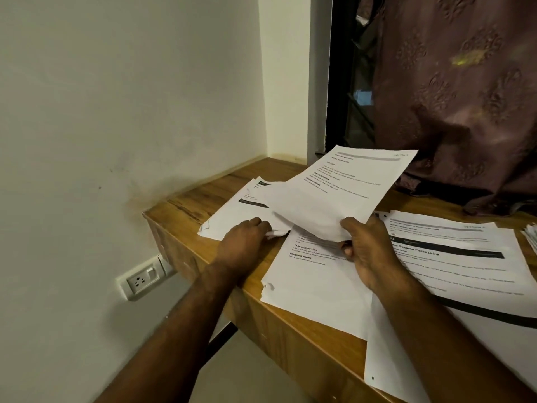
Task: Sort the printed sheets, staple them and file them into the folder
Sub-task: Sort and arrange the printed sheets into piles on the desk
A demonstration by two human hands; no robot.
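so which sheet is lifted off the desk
The sheet the right hand pinches by its near edge; it slants up over the stacks, which lie flat on the desk.
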